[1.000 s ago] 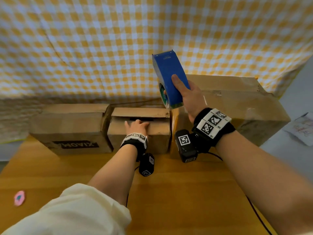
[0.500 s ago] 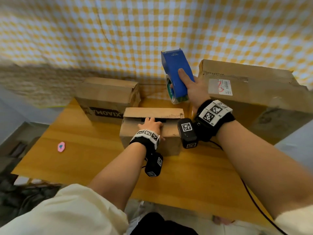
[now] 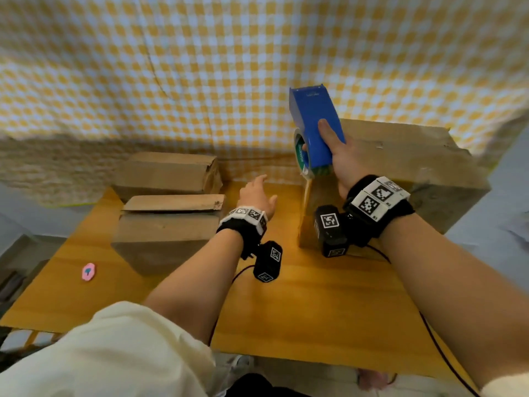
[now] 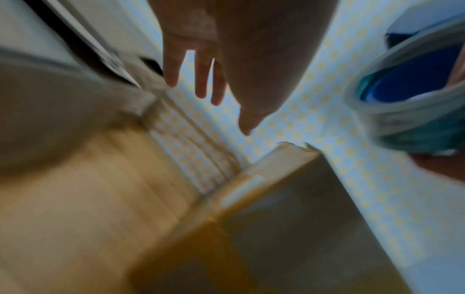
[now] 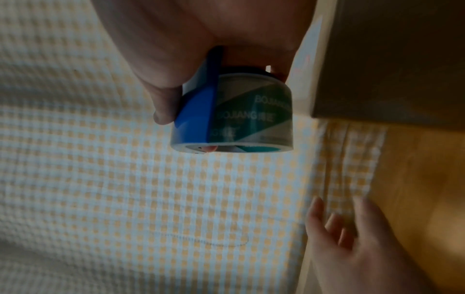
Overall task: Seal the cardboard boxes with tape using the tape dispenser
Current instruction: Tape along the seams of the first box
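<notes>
Right hand (image 3: 347, 164) grips the blue tape dispenser (image 3: 315, 124) (raised, centre-right of frame) above the large box (image 3: 415, 170); left hand (image 3: 256, 196) empty, fingers spread, beside the small box (image 3: 169, 224) on the surface (image 3: 300, 305).

Cream sleeves (image 3: 108, 348) pushed up past bare forearms, black wristbands topped with white panels of square black-and-white markers (image 3: 375, 199), and a small black marker-labelled camera block (image 3: 329, 230) slung under each wrist, trailing a thin dark cable (image 3: 446, 356)
</notes>
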